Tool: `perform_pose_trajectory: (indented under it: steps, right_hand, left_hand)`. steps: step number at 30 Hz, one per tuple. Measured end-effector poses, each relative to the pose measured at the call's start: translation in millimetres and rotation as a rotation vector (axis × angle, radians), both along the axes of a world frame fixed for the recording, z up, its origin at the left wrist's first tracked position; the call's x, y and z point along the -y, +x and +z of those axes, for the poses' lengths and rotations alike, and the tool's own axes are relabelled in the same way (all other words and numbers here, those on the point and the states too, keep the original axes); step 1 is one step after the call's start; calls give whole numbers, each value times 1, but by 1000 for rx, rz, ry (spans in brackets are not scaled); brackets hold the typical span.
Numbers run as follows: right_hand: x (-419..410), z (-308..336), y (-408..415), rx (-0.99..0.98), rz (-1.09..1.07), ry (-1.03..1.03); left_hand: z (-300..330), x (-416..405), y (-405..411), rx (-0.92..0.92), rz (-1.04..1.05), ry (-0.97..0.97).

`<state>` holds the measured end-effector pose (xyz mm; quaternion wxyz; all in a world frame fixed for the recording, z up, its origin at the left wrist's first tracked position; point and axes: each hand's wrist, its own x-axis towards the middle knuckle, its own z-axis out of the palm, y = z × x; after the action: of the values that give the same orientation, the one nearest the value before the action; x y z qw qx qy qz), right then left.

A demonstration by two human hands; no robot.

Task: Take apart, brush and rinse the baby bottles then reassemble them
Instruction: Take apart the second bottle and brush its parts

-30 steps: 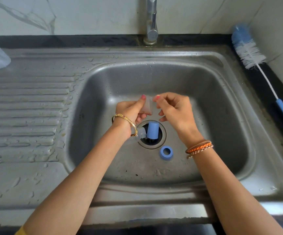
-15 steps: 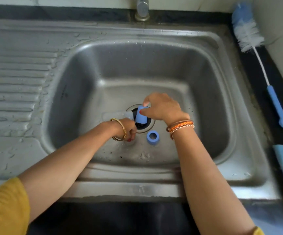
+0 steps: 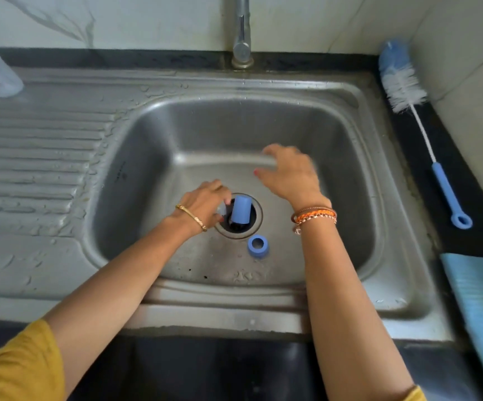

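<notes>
Steel sink (image 3: 350, 134); left hand (image 3: 205, 204) pinching clear nipple (image 3: 221, 209) beside blue cap (image 3: 241, 210); right hand (image 3: 291, 175) spread, empty, above

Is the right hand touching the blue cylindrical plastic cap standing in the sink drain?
Apart. The head view shows the right hand raised, bare steel between it and the blue cylindrical plastic cap.

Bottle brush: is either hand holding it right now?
No. The bottle brush lies untouched on the dark counter right of the sink, while the left hand and right hand are both over the basin.
</notes>
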<state>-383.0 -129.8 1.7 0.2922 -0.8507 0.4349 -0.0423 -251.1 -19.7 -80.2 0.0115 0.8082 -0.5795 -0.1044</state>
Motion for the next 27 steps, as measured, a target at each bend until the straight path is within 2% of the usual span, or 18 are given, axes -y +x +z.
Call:
perform_pose_trajectory:
  steps: [3, 6, 11, 14, 18, 22, 25, 27]
  right_hand:
    - [11, 7, -31, 79, -252, -269]
    - [23, 6, -71, -4, -490, -393]
    - [38, 1, -99, -119, -721, -332]
    - [40, -5, -103, -83, -766, -296]
    - [39, -9, -105, 8, -800, -359]
    - [44, -3, -111, 97, -866, -393]
    - [45, 1, -109, 173, -858, -448]
    - [43, 3, -103, 288, -818, -454]
  left_hand:
    - [-5, -12, 23, 39, 125, 96]
    - [-10, -10, 37, 34, 193, 216]
    - [-26, -6, 37, 78, 138, 357]
    - [-32, -6, 33, 46, 155, 355]
    - [-34, -6, 32, 55, 159, 348]
    - [-30, -3, 33, -76, 237, 207]
    - [-22, -2, 34, -283, 329, -67]
    - [-10, -2, 34, -359, 376, -268]
